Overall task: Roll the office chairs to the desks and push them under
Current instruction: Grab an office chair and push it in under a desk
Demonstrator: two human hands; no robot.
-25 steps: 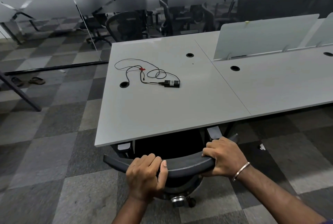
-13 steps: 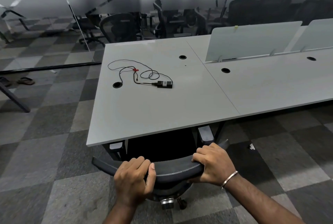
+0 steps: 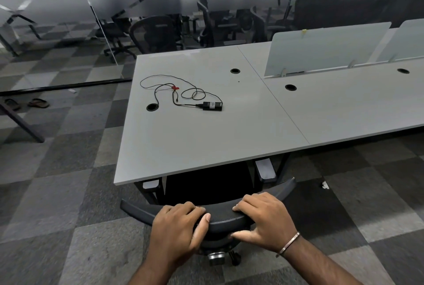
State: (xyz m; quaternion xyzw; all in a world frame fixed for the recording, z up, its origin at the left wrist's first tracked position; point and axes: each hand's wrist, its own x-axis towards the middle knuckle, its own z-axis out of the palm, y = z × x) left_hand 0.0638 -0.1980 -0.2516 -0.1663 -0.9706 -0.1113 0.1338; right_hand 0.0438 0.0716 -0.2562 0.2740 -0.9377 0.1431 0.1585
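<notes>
A black office chair (image 3: 220, 218) stands at the near edge of a long grey desk (image 3: 206, 138), its seat tucked under the top and its armrests showing just below the edge. Only the curved top of its backrest sticks out toward me. My left hand (image 3: 181, 229) grips the backrest's top rim left of centre, thumb over the near side. My right hand (image 3: 263, 218), with a metal bangle on the wrist, holds the rim right of centre, fingers loosening and the thumb stretched under the rim.
A small black adapter with a coiled cable (image 3: 212, 105) lies on the desk. Frosted divider panels (image 3: 325, 48) stand at the back right. Several more black chairs (image 3: 156, 32) stand behind a glass wall. Sandals (image 3: 37, 102) lie on the carpet far left.
The chair's backrest sits slightly closer to the desk edge. The fingers of my right hand have flattened over the rim, with the thumb now spread below it.
</notes>
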